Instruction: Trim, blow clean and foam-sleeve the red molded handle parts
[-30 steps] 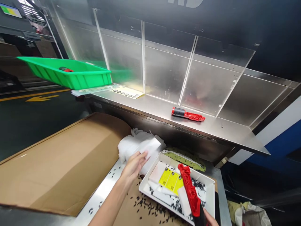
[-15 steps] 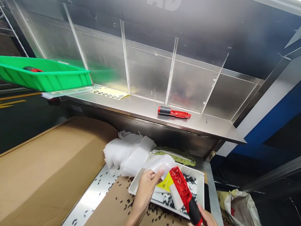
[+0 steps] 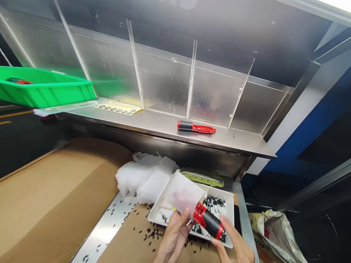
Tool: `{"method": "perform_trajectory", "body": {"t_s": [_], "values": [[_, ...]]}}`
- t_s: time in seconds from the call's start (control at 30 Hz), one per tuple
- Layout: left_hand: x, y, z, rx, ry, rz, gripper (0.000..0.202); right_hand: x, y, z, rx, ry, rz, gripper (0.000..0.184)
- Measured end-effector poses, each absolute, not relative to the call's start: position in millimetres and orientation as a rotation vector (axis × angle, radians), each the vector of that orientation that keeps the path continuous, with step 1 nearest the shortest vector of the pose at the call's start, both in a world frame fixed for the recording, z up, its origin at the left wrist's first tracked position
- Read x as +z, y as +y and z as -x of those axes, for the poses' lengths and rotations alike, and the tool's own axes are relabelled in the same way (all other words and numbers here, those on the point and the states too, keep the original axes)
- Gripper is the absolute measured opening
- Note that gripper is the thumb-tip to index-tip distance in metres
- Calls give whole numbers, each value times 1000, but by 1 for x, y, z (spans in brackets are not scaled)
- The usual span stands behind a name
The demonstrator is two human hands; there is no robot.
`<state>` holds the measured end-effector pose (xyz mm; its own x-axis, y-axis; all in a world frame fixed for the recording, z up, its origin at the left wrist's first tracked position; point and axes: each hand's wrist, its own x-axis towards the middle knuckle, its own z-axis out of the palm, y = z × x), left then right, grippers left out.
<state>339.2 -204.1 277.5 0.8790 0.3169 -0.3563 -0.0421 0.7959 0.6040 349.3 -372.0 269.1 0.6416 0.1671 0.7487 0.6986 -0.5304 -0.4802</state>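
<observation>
In the head view, the left hand [image 3: 175, 237] reaches up from the bottom edge, fingers curled, pinching the lower edge of a white foam pouch [image 3: 183, 193]. The right hand [image 3: 233, 246] comes in from the lower right, fingers closed around the black grip end of a red tool [image 3: 208, 221], whose front part is already hidden inside the pouch. Both are held just above a white tray [image 3: 229, 199], which holds small black parts and white and yellow slips.

Just left of the tray lies a pile of white foam pouches [image 3: 142, 177]; behind it, a green perforated strip [image 3: 201, 178]. Black bits are scattered over the cardboard [image 3: 55, 197] and the metal strip beside it.

On the steel shelf [image 3: 153, 126] above lies a second red tool [image 3: 196, 127], well apart from the hands. A green bin [image 3: 46, 91] at the shelf's left end holds a third. That makes three red tools, one white tray and one green bin.
</observation>
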Motion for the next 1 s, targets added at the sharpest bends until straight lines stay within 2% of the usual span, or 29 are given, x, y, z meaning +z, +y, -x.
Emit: {"method": "perform_trajectory", "body": {"t_s": [0.3, 0.6, 0.77, 1.0], "values": [[268, -238, -313, 98, 375, -518, 65, 288, -357, -359, -899, -883, 1958, 32], [264, -245, -295, -225, 255, -286, 73, 298, -363, -361, -815, -1080, 2101, 24], [261, -233, -291, -298, 273, -111, 68, 300, -366, -357, -588, -1167, 2163, 33], [247, -237, -282, -299, 408, -36, 43, 299, -360, -345, -313, -1019, 2103, 52]]}}
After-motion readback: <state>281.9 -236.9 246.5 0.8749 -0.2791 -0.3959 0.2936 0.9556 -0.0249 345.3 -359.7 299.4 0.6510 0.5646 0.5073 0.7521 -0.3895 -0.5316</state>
